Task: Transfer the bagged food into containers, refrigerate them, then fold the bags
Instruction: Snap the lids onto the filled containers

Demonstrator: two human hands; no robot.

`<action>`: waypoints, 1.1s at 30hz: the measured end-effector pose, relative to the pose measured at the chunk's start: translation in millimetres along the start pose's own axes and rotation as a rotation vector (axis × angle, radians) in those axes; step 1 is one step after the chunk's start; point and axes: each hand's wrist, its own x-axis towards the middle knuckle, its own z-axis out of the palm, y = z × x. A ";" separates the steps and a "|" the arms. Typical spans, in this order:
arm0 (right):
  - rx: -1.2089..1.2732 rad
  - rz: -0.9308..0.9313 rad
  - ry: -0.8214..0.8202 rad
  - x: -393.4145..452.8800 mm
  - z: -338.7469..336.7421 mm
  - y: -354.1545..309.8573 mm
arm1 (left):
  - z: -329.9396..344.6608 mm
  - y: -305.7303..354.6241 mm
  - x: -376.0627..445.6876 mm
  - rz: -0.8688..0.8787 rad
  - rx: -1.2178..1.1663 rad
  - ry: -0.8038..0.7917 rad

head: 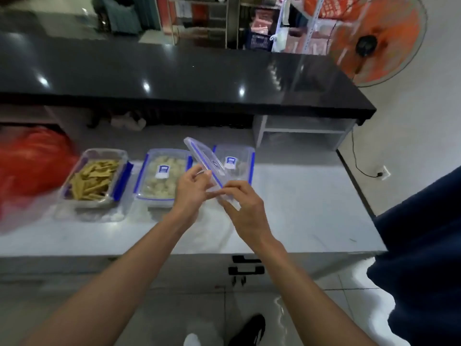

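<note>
Three clear plastic containers with blue clips stand in a row on the steel counter point(299, 221). The left container point(93, 179) is open and holds yellow-brown strips. The middle container point(162, 176) holds pale round food under a labelled lid. The right container point(237, 162) stands behind a clear lid point(203, 158) that I hold tilted above the counter. My left hand point(190, 189) grips the lid's near-left edge. My right hand point(243, 206) pinches its near end. A red plastic bag point(30, 168) lies at the far left, blurred.
A raised black countertop point(174, 78) runs behind the steel counter. An orange fan point(376, 41) stands at the back right. A dark blue cloth point(421, 245) fills the right edge. Black drawer handles point(245, 269) sit below the counter front. My shoe point(249, 330) is on the tiled floor.
</note>
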 end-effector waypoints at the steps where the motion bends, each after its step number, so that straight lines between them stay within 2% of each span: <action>1: 0.013 -0.037 -0.038 -0.7 12.9 -14.0 | -22.3 0.4 -5.2 -0.022 -0.030 0.042; 3: 0.034 -0.089 -0.070 -2.2 38.0 -39.6 | -64.8 2.1 -17.7 -0.058 -0.088 0.108; 5: 0.050 -0.052 -0.065 -3.6 61.1 -58.9 | -105.3 3.2 -28.2 -0.073 -0.137 0.151; 7: 0.075 0.062 -0.076 -1.6 83.0 -72.5 | -145.0 5.1 -38.7 -0.092 -0.178 0.202; 10: 0.113 0.270 -0.194 2.0 111.7 -92.1 | -199.3 5.3 -50.4 -0.130 -0.214 0.257; 13: 0.260 0.427 -0.298 2.1 136.8 -113.9 | -242.5 1.1 -57.3 -0.166 -0.246 0.267; 16: 0.348 0.523 -0.381 6.2 160.2 -131.9 | -273.0 -4.7 -55.2 -0.212 -0.294 0.272; 19: 0.382 0.559 -0.385 17.1 184.5 -137.3 | -294.4 -8.7 -44.0 -0.230 -0.311 0.298; 24: 0.348 0.640 -0.411 35.5 227.3 -128.6 | -322.3 -20.4 -10.7 -0.175 -0.013 0.426; 28: 0.343 0.664 -0.398 54.6 250.1 -123.6 | -338.0 -21.0 17.4 -0.132 0.233 0.407; 33: 0.341 0.648 -0.355 74.0 267.8 -118.0 | -350.9 -22.7 42.7 -0.125 0.343 0.370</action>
